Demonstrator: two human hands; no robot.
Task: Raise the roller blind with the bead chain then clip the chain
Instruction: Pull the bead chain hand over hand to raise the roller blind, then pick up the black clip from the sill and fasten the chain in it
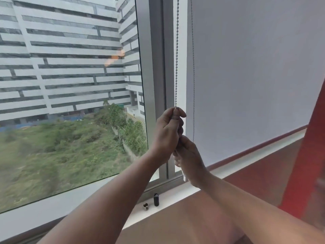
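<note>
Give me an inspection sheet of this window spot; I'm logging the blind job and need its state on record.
Surface: white window sill, mostly bare.
Job's things: roller blind hangs low, its bottom bar just above the sill; bead chain runs taut down the frame into the hands.
Clutter: two small dark objects on the sill, type unclear.
Grippers: left hand closed on the chain, above; right hand closed on it, below.
Cables: second strand of the chain hangs against the blind.
Surroundings: window glass shows a building and greenery; red surface at right.
</note>
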